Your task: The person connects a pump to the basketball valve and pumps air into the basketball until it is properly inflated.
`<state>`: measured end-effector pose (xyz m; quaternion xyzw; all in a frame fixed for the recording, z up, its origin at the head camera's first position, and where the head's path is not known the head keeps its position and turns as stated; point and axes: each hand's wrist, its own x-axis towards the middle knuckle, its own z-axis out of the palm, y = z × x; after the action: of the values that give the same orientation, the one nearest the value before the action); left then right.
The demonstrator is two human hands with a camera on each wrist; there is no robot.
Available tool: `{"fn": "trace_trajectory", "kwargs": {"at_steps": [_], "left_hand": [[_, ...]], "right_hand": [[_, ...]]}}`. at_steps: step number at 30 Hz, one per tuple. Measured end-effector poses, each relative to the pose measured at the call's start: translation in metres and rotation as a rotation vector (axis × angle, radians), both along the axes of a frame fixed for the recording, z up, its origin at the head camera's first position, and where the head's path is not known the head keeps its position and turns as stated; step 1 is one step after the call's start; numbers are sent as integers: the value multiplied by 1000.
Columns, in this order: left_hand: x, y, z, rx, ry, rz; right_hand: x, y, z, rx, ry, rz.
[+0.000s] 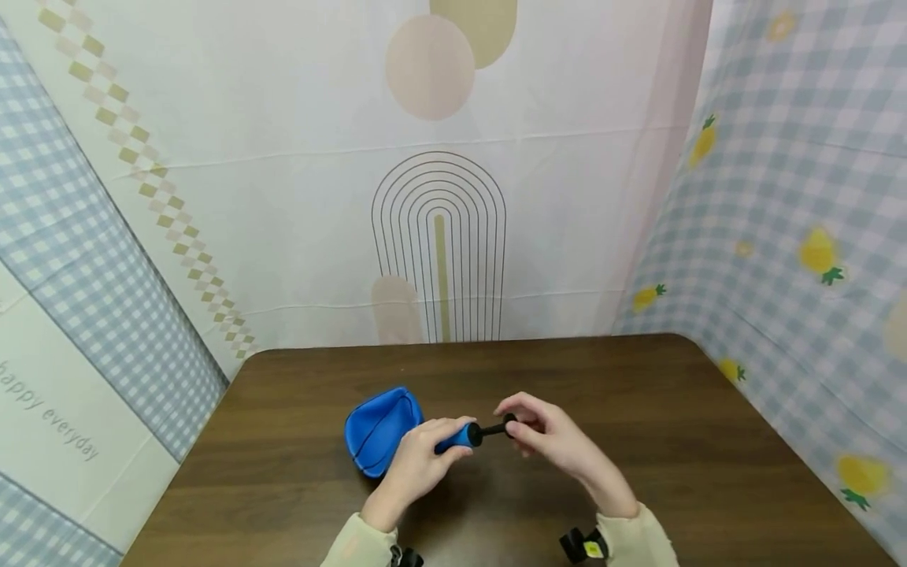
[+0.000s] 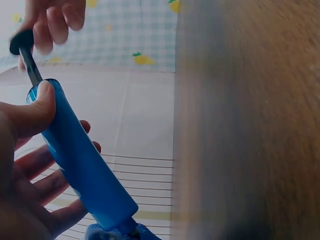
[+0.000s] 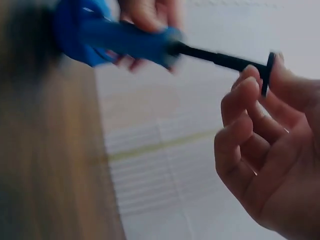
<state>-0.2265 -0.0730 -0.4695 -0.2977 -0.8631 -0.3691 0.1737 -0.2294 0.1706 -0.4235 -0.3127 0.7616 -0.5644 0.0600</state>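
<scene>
A blue hand pump [image 2: 90, 155] lies in the grip of my left hand [image 1: 420, 463], thumb on one side of the barrel and fingers on the other. Its black plunger rod [image 3: 220, 59] is drawn out of the barrel's end. My right hand [image 1: 560, 442] pinches the black end disc [image 3: 267, 75] of the rod between thumb and fingers. At the pump's other end is a blue ball [image 1: 379, 431] with black lines, its side caved in, left of my left hand in the head view. The pump's tip meets the ball at the bottom of the left wrist view.
A dark brown wooden table [image 1: 298, 441] lies under the hands and the ball. Behind it hangs a pale patterned cloth [image 1: 305, 220]; a checked cloth [image 1: 765, 236] with yellow pineapples hangs on the right. Each wrist wears a black strap-on camera [image 1: 584, 543].
</scene>
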Motion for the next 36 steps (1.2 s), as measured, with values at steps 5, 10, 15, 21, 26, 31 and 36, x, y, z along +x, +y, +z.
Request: {"fn": "trace_trajectory", "kwargs": {"at_steps": [5,10,15,21,26,31,36], "left_hand": [[0,1,0,12,17,-17],[-2,-3,1,-9,2,-20],[-4,-7,2,-18,-65,-6],[-6,-9,1,-3,-79,-4],[-8,-12,2,13,-95,-4],[-7,-15,6,-34,-66,10],[0,-15,13,-47,91,39]], "right_hand": [[-1,-24,-14,43,-10,-10],[-3,-30,-22,0,-43,21],[-1,-29,-16,-25,-120,10],[5,-13,4,-71,-151,-33],[14,14,27,-124,-66,-88],[17,28,33,-94,-38,-31],[12,14,22,-136,17,56]]}}
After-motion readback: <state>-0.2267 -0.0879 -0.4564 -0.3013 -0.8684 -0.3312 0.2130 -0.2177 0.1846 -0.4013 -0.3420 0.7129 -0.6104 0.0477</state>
